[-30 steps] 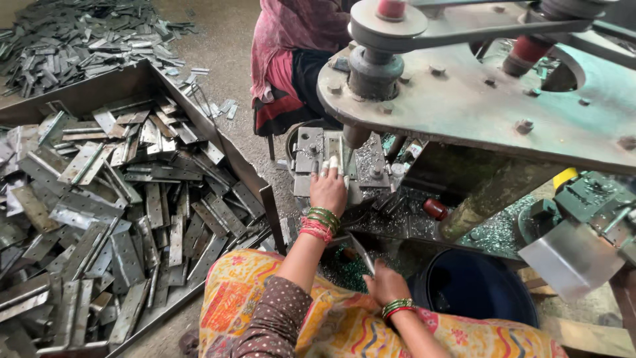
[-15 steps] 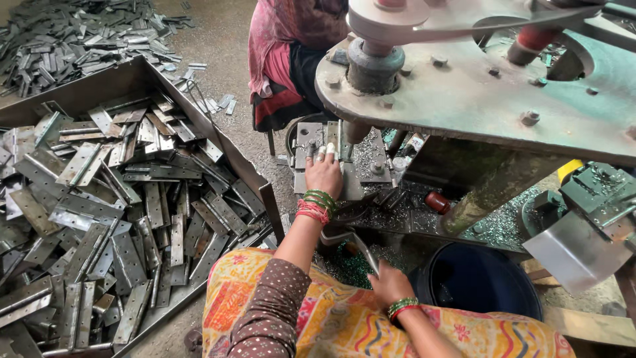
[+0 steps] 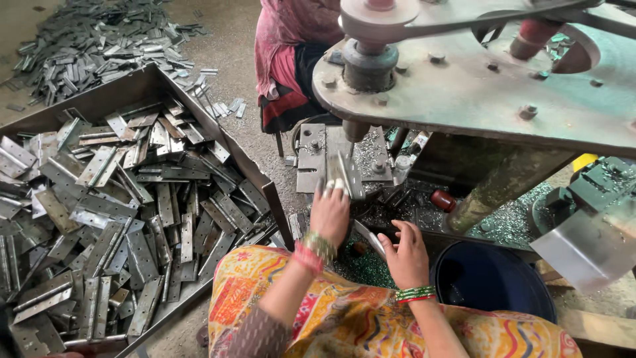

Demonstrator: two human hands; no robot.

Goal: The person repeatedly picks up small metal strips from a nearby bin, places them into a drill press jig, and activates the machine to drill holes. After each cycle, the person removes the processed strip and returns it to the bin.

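Hundreds of flat hinges fill the tray [image 3: 142,86] left of the left hand [image 3: 329,213], heaped within arm's reach, apparently as stock for the press. Left hand is extended forward, fingers straight and only lightly curled at the tips, pressing a hinge [image 3: 346,174] onto the die plate [image 3: 311,159] just ahead of it, under the ram [image 3: 354,130]; the flat contact appears meant to seat the piece. Right hand [image 3: 405,252], just right and nearer the body, is half open and holds a metal strip [image 3: 368,237] at its left edge. Blue bucket [image 3: 493,278] stands right of this hand, likely to catch pieces.
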